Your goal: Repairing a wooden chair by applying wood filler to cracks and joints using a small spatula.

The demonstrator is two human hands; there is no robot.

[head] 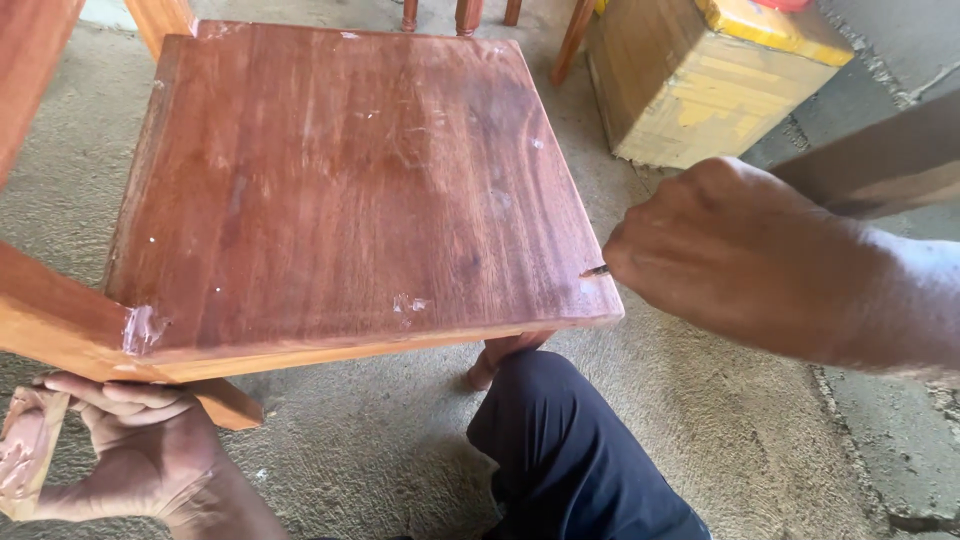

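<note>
— Knee first: my dark trouser leg (575,450) juts up at the bottom of the view, just under the near edge of the wooden seat (340,180).

— What else is around?

— Rough concrete floor (700,430) all about. A yellowish taped box (700,80) stands beyond the seat's far right corner, well apart from my hands. Turned legs (465,15) of other furniture show at the top. Pale filler smears (143,328) mark the seat's near left corner.

— And your hands?

— My right hand (730,250) comes in from the right, knuckles up, fingers closed around a thin pointed tool (595,270); its tip touches the seat's near right corner. My left hand (140,440) sits below the near left corner, fingers curled under the frame rail (60,330), gripping it, with a scrap of wood (25,450) against the palm.
</note>
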